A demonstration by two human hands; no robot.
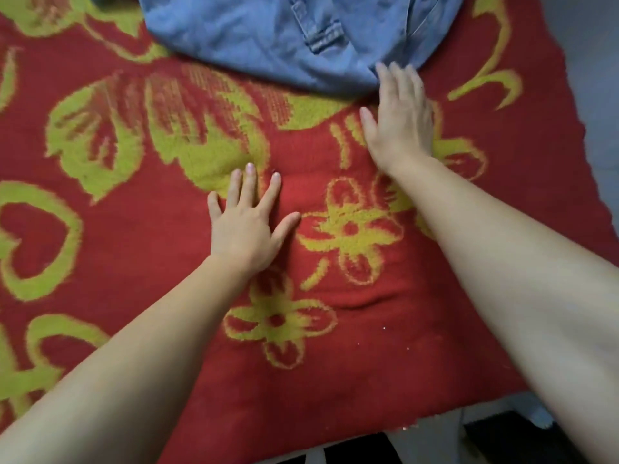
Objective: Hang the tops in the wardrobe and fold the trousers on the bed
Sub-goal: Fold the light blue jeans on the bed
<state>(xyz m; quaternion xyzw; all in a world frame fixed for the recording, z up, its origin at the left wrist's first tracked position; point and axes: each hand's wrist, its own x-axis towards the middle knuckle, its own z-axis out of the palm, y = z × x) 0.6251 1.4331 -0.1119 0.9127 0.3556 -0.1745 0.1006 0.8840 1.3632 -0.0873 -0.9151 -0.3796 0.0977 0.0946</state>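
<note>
Red blanket (100, 229) with yellow flowers covers the bed.

Left hand (248, 222): flat on the blanket, fingers straight and spread, holding nothing. It lies below the denim trousers (268, 38), well apart from them.

Trousers: bunched at the far side of the bed, upper part out of view.

Right hand (398, 118): at the trousers' near right edge, fingers straight, tips seemingly touching the denim, no grip. Its outline is blurred.

Both forearms extended, palms down.

Judgement: the fold is only starting. To do it well, pinch the waistband with both hands, draw the garment onto the blanket below it, lay the legs together, and smooth before folding.
</note>
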